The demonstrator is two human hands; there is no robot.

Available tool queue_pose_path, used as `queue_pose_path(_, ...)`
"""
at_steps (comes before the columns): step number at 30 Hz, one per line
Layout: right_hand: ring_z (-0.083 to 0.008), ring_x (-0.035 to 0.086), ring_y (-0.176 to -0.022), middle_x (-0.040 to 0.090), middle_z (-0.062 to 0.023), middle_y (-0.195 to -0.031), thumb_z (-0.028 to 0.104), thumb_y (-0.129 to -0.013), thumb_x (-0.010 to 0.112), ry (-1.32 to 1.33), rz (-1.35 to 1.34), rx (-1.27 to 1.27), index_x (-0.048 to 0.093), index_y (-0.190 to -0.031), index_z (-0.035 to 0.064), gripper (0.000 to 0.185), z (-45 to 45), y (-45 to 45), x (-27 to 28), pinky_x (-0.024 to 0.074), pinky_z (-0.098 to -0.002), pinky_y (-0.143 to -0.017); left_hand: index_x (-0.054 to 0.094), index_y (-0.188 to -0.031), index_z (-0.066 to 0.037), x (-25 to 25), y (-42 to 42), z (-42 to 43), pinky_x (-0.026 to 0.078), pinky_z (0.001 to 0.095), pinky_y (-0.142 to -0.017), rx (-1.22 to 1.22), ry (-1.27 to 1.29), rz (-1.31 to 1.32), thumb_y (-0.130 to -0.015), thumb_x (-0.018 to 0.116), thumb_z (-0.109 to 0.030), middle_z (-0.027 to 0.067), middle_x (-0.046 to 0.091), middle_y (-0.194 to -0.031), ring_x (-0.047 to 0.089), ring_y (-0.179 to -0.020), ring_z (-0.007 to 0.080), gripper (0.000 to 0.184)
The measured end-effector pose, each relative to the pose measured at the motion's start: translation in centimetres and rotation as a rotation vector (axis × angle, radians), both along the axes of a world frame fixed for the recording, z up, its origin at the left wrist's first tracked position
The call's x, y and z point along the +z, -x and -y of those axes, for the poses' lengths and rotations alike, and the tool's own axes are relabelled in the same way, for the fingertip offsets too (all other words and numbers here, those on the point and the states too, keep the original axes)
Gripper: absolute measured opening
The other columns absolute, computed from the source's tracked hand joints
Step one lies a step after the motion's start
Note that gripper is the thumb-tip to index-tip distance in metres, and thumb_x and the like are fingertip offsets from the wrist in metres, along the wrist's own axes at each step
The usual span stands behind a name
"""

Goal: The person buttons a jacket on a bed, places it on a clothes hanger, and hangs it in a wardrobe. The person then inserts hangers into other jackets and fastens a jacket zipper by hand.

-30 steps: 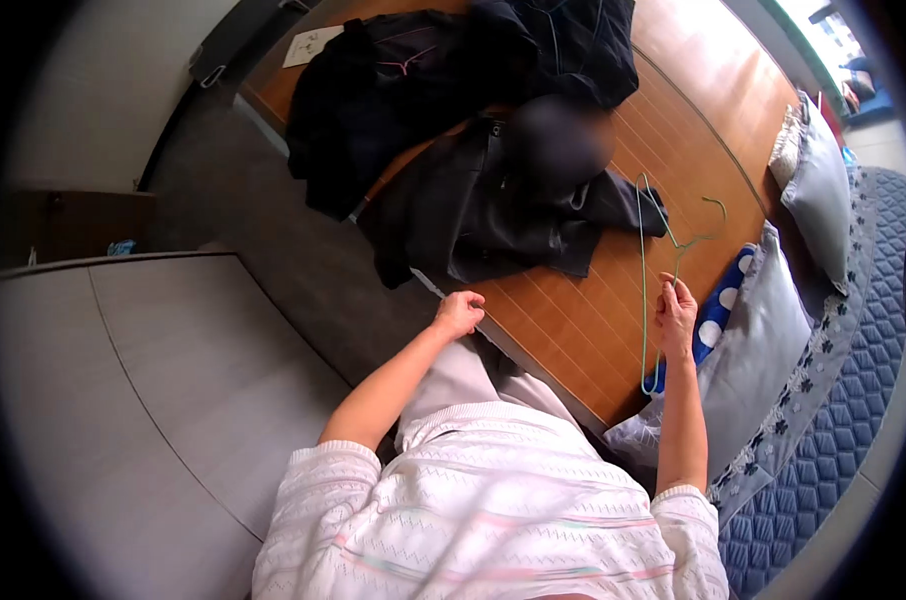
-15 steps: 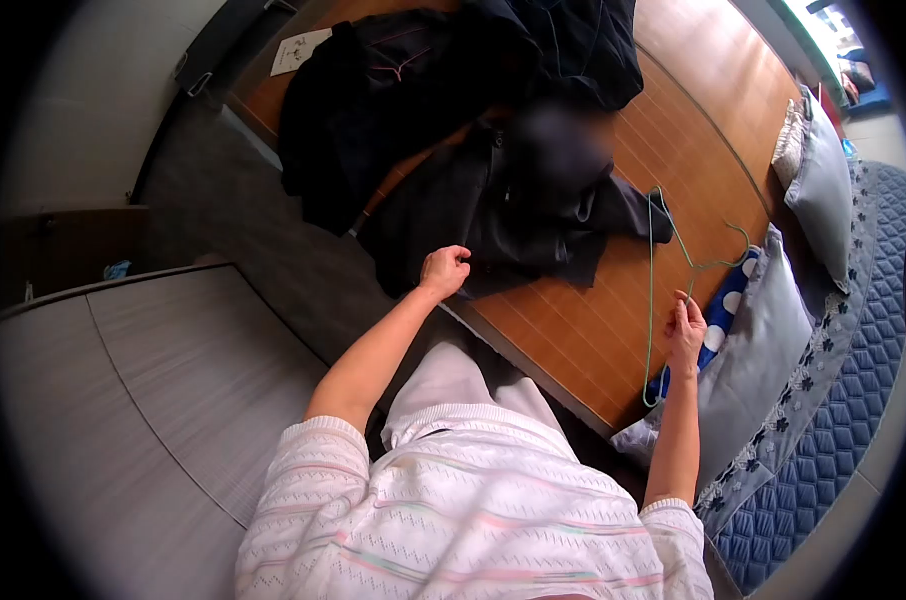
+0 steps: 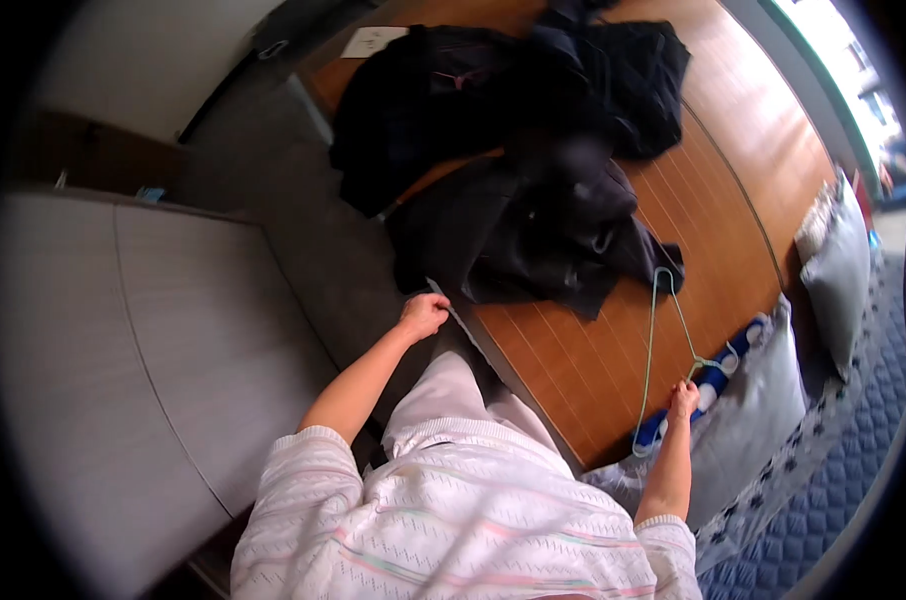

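My right hand [image 3: 684,400] is closed around a thin green clothes hanger [image 3: 650,350], near its hook. The hanger's long side reaches up to the sleeve end of a black jacket [image 3: 463,230], which lies spread on a wooden board surface. My left hand [image 3: 425,316] is curled shut just off the surface's near edge, below the jacket and apart from it; nothing shows in its fingers. Beyond the jacket lie more dark garments [image 3: 423,110], one with a pinkish trim near its neck.
Beside my right hand are a blue, white-dotted cloth [image 3: 713,382] and a grey pillow [image 3: 753,430]. Another pillow [image 3: 835,280] lies farther right, above a quilted blue mat [image 3: 823,520]. A grey cabinet [image 3: 63,370] stands left. A white card [image 3: 374,41] is at the far edge.
My right hand has come down closer to the pillow, carrying the hanger lower. My left hand has drawn back from the jacket's hem and closed. The view has shifted.
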State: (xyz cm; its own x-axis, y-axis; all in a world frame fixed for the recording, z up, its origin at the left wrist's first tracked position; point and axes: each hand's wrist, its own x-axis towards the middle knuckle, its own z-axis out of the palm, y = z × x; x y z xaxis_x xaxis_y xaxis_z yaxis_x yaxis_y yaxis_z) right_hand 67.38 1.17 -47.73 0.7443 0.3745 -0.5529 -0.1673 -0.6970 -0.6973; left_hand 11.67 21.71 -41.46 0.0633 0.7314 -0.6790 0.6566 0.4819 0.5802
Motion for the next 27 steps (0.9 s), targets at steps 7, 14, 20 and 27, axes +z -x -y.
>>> queue_pose_path(7, -0.0143, 0.049, -0.052, 0.051, -0.0018, -0.061, 0.022, -0.088, 0.043, -0.202, 0.01, 0.431, 0.051, -0.079, 0.0108, 0.017, -11.7, 3.3, -2.1, 0.0401, -0.0291, -0.045, 0.064, -0.103, -0.007, 4.9, 10.4, 12.9, 0.053, 0.0311, -0.061, 0.384, -0.037, -0.232, -0.07, 0.06, -0.014, 0.0099, 0.067, -0.077, 0.064, -0.057, 0.0187, 0.034)
queue_pose_path(14, -0.0149, 0.05, -0.053, 0.052, -0.0025, -0.063, 0.022, -0.088, 0.044, -0.51, -0.062, 1.006, 0.052, -0.081, 0.0102, 0.016, -26.4, 27.8, 8.8, 0.0411, -0.0296, -0.046, 0.059, -0.109, -0.001, 18.0, 18.7, 18.9, 0.048, 0.0276, -0.057, 0.656, -0.474, -0.139, -0.082, 0.058, -0.015, 0.0074, 0.063, -0.076, 0.06, -0.057, 0.0114, 0.03)
queue_pose_path(20, -0.0154, 0.051, -0.055, 0.053, -0.0032, -0.064, 0.023, -0.088, 0.044, -0.688, -0.279, 1.505, 0.052, -0.083, 0.0097, 0.016, -24.5, 50.0, 15.7, 0.042, -0.0301, -0.047, 0.059, -0.111, -0.004, 34.1, 24.4, 30.5, 0.049, 0.0231, -0.062, 0.939, -0.956, -0.107, -0.085, 0.058, -0.004, 0.0013, 0.06, -0.081, 0.056, -0.067, 0.0087, 0.026)
queue_pose_path(27, -0.0161, 0.052, -0.056, 0.054, -0.0039, -0.066, 0.023, -0.088, 0.045, -0.654, -0.528, 1.95, 0.053, -0.085, 0.0092, 0.016, -5.4, 70.6, 19.4, 0.043, -0.0305, -0.048, 0.063, -0.102, -0.005, 56.1, 26.8, 57.7, 0.047, 0.0213, -0.059, 1.096, -1.737, -0.905, -0.082, 0.06, -0.003, 0.0035, 0.063, -0.082, 0.057, -0.067, 0.0088, 0.021)
